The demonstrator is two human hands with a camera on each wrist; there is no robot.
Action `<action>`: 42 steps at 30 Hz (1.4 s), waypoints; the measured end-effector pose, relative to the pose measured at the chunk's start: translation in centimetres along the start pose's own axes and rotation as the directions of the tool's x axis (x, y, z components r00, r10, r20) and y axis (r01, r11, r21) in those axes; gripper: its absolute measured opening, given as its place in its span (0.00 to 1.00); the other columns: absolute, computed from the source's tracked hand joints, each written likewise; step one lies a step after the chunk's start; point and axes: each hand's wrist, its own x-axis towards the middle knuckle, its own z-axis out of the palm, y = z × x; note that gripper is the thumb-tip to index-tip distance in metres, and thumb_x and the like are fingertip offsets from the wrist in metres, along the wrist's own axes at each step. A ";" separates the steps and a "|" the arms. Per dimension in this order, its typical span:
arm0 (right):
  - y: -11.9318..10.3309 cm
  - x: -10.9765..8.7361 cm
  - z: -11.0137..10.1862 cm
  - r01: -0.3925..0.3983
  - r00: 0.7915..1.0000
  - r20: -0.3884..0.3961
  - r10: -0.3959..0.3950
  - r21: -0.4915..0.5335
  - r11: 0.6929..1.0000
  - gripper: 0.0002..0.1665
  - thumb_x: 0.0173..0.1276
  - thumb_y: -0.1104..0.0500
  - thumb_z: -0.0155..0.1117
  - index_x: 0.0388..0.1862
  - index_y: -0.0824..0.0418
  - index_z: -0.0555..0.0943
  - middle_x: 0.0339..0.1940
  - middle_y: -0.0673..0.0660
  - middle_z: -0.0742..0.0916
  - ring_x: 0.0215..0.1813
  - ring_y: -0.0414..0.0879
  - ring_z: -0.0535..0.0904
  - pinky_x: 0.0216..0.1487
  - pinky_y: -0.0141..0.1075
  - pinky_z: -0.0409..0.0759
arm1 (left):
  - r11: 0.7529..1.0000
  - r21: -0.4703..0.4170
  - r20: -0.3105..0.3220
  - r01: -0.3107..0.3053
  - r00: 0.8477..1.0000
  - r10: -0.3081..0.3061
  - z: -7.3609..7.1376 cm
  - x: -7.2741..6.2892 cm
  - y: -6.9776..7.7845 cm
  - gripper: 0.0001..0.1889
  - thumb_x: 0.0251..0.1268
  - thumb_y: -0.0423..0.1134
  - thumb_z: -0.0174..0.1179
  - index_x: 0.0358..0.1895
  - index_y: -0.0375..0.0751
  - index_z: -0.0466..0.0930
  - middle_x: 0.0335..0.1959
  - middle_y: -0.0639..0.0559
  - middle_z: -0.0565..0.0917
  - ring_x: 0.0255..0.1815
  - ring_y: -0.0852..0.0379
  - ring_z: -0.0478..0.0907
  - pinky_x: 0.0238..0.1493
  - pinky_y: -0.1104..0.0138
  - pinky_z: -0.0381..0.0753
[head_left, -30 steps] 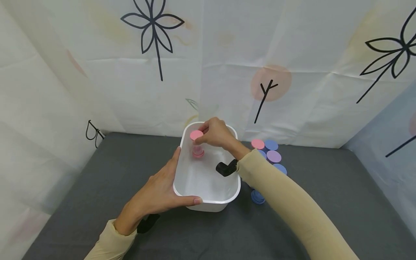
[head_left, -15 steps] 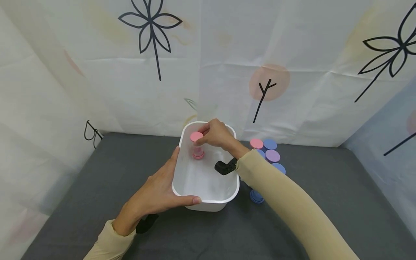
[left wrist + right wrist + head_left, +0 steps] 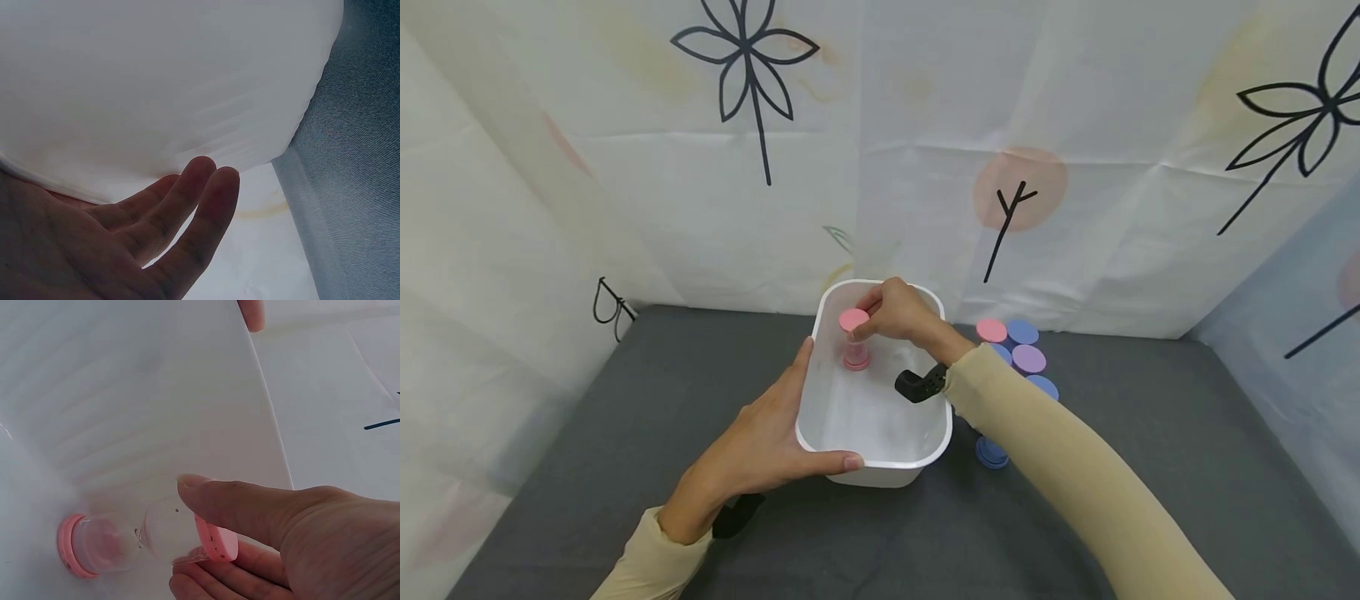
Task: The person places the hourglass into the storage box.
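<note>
A clear sand timer with pink end caps point(image 3: 853, 320) stands upright near the far left of a white plastic tub point(image 3: 880, 433), its lower cap right at the tub's floor. My right hand point(image 3: 904, 312) pinches it just below the top cap; the right wrist view shows the thumb on one side of the timer point(image 3: 103, 544) and fingers on the other. At the tub's near left corner, my left hand point(image 3: 763, 442) holds the rim, thumb over the front edge. In the left wrist view its fingers point(image 3: 209, 212) reach along the tub's outer wall point(image 3: 125, 75).
Right of the tub, partly behind my right sleeve, several more timers with pink, blue and purple caps point(image 3: 1028, 359) stand grouped on the dark grey tabletop point(image 3: 730, 367). A blue-capped one point(image 3: 992, 452) shows nearer the front. A printed white cloth point(image 3: 917, 217) hangs behind the table.
My right hand has lowered the pink sand timer slightly toward the tub's floor. The left hand keeps its place on the tub.
</note>
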 end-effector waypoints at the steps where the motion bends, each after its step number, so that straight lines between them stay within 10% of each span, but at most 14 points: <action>1: 0.0 0.0 0.0 0.003 1.000 0.000 -0.003 0.001 1.000 0.24 0.50 0.58 0.85 0.46 0.63 0.88 0.38 0.54 0.89 0.42 0.47 0.83 0.45 0.37 0.79 | 1.000 -0.001 0.001 0.002 1.000 -0.002 0.0 0.0 0.0 0.72 0.40 0.76 0.72 0.83 0.63 0.30 0.75 0.65 0.60 0.60 0.55 0.74 0.49 0.54 0.77; 24: -1.8 -0.9 -0.9 -0.005 1.000 -0.010 0.003 -0.119 0.993 0.37 0.48 0.53 0.86 0.56 0.66 0.84 0.47 0.55 0.89 0.50 0.48 0.83 0.52 0.41 0.79 | 1.000 -0.008 0.008 0.021 1.000 -0.021 0.0 0.0 0.2 0.72 0.39 0.77 0.71 0.83 0.64 0.30 0.75 0.64 0.60 0.58 0.54 0.75 0.48 0.55 0.77; 42: -3.0 -4.4 -4.8 0.123 0.992 0.011 -0.124 0.035 0.992 0.36 0.52 0.55 0.85 0.58 0.67 0.83 0.53 0.61 0.88 0.54 0.49 0.84 0.55 0.40 0.80 | 1.000 0.003 0.000 0.020 1.000 -0.020 0.0 0.0 0.1 0.72 0.39 0.77 0.71 0.83 0.63 0.31 0.75 0.61 0.61 0.57 0.55 0.75 0.47 0.54 0.77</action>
